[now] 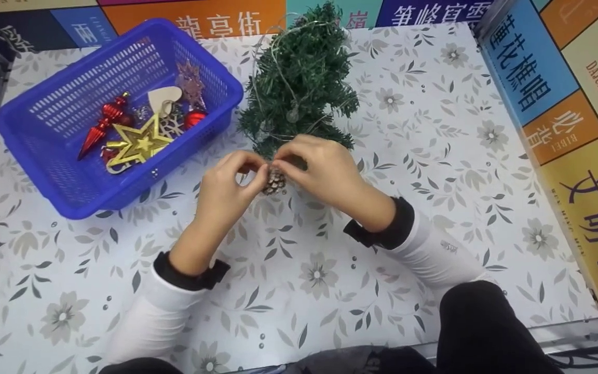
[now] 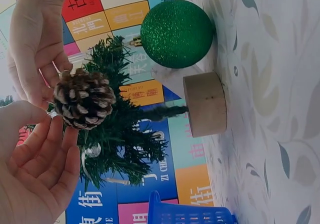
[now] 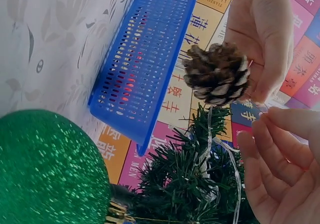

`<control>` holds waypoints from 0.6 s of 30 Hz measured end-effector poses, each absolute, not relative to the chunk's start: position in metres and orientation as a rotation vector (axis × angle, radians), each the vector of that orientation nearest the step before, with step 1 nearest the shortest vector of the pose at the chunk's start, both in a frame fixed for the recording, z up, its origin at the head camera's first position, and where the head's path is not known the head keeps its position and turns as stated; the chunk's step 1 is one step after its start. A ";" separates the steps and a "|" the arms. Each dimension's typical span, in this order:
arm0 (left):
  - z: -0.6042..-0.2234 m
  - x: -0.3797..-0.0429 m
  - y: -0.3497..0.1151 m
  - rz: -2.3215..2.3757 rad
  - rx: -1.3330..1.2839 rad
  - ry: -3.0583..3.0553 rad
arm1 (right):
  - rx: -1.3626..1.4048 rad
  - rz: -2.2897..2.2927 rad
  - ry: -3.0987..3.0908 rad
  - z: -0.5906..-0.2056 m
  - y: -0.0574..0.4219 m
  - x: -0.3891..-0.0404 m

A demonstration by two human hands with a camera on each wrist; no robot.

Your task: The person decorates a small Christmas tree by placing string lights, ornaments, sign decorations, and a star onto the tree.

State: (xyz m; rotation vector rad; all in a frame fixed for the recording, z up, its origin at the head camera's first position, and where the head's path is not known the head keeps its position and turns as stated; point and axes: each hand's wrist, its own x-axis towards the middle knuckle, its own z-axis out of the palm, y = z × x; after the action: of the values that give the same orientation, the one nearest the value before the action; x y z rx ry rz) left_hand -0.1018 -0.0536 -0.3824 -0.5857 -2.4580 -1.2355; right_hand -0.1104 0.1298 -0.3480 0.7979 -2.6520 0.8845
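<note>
A brown pine cone (image 1: 274, 183) with whitish scale tips hangs below the fingertips of both hands, in front of the small green Christmas tree (image 1: 304, 78). My left hand (image 1: 229, 184) pinches with thumb and index finger at the cone's top. From the other side my right hand (image 1: 327, 169) pinches at the same spot, where a thin thread shows faintly in the right wrist view. The cone (image 2: 84, 99) appears large in the left wrist view. Behind it a glittery green ball (image 2: 176, 34) is beside the tree's round wooden base (image 2: 205, 104); the hands hide most of it from above.
A blue plastic basket (image 1: 117, 205) stands to the left, holding a gold star (image 1: 143, 141), a red drop-shaped ornament (image 1: 104, 122), a pale wooden heart (image 1: 164, 97) and other ornaments. Clear wire with small bulbs (image 1: 292, 114) winds round the tree. Printed panels border the floral tabletop (image 1: 314, 272).
</note>
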 end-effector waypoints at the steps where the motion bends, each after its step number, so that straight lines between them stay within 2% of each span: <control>1: -0.383 -0.102 -0.055 -1.236 -0.577 -2.464 | 0.795 0.836 -2.674 -0.347 0.129 -0.111; 8: -0.385 -0.111 -0.063 -1.179 -0.512 -2.474 | 0.759 0.526 -2.825 -0.341 0.117 -0.119; 18: -0.385 -0.123 -0.066 -1.123 -0.434 -2.520 | 0.695 0.332 -2.894 -0.335 0.103 -0.128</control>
State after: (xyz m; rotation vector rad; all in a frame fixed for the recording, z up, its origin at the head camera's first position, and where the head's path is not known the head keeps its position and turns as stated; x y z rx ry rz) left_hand -0.1234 -0.0661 -0.3850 -0.4336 -2.5202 -1.1234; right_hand -0.1275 0.1034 -0.3348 0.6949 -2.8941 0.3322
